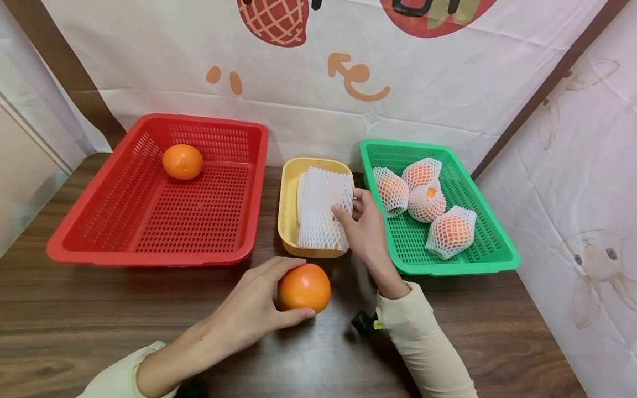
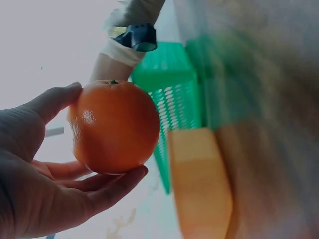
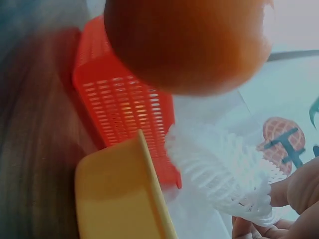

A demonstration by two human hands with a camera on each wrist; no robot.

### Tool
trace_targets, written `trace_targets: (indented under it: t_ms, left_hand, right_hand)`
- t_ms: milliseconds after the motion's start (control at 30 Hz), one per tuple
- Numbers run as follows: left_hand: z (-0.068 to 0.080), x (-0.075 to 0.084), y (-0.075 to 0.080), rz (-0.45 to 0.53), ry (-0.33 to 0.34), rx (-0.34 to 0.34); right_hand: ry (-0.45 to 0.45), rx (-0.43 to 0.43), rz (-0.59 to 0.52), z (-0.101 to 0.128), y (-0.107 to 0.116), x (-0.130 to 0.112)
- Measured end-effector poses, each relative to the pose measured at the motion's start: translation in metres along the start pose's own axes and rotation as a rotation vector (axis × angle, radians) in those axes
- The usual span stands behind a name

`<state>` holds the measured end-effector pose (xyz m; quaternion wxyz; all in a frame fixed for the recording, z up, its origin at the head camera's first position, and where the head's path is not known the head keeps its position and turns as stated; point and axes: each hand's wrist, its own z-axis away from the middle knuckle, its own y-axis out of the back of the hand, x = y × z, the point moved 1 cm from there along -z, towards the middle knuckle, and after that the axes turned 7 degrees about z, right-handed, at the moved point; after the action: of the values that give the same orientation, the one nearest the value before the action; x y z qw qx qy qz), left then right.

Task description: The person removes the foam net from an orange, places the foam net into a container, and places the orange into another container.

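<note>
Wooden table (image 1: 99, 309): left fingers (image 1: 293, 316) cup orange (image 1: 304, 287); right fingers (image 1: 342, 213) pinch foam net (image 1: 322, 207).

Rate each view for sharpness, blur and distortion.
Head view: sharp, evenly lit, slight wide-angle bend; left hand grips the orange. Left wrist view: orange crisp, green basket and right side smeared. Right wrist view: soft throughout; foam net readable, right hand at the edge.
</note>
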<state>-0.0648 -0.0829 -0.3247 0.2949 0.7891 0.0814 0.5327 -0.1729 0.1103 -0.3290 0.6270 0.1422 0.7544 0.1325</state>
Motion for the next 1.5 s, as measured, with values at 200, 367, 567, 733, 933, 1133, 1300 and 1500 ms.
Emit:
trace_targets:
  t_ms: [200, 367, 567, 733, 933, 1133, 1300, 1500]
  left_hand:
    - [-0.004, 0.006, 0.023, -0.053, -0.041, 0.091]
    - [-0.011, 0.011, 0.042, -0.08, -0.06, 0.145]
    - [-0.022, 0.013, 0.069, -0.153, -0.089, 0.25]
    - [-0.026, 0.009, 0.093, -0.211, -0.071, 0.312]
    - [-0.031, -0.005, 0.112, -0.264, -0.009, 0.307]
    - [-0.043, -0.03, 0.127, -0.265, 0.134, 0.244]
    - [-0.057, -0.048, 0.142, -0.261, 0.233, 0.189]
    - [-0.081, -0.061, 0.16, -0.253, 0.317, 0.119]
  right_hand:
    - [-0.013, 0.011, -0.035, -0.017, -0.001, -0.001]
    - [0.028, 0.051, 0.052, -0.033, -0.005, -0.005]
    - [0.002, 0.089, 0.184, -0.048, -0.011, -0.009]
    - [-0.06, 0.099, 0.29, -0.057, -0.017, -0.01]
    - [-0.165, 0.105, 0.302, -0.063, -0.023, -0.003]
    - [-0.155, 0.135, 0.341, -0.064, -0.024, 0.004]
    - [-0.059, 0.067, 0.419, -0.061, -0.028, 0.004]
    - [-0.063, -0.134, 0.47, -0.06, -0.036, 0.008]
